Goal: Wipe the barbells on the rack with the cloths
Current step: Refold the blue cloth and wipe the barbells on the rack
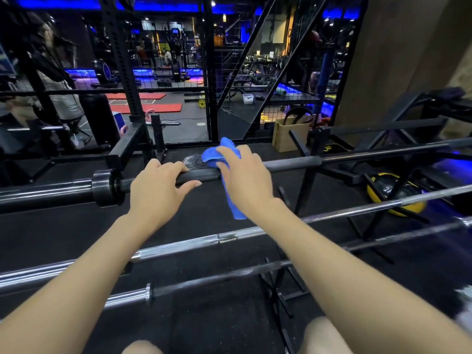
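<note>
Fingers: right hand (244,175) wrapped over blue cloth (224,159), pressing it around dark barbell (291,164) at frame centre; cloth tail hanging below bar. Left hand (155,190) just beside, fingers curled loosely over same bar, thumb underneath, steadying. Collar and sleeve (102,185) at left. Two chrome barbells (194,245) lower in frame, on black rack (304,180). Yellow ball (396,192) at right, on floor. Risks, judged: hanging tail snagging on rack; bar rolling under uneven pressure; cloth slipping from loose hold.
</note>
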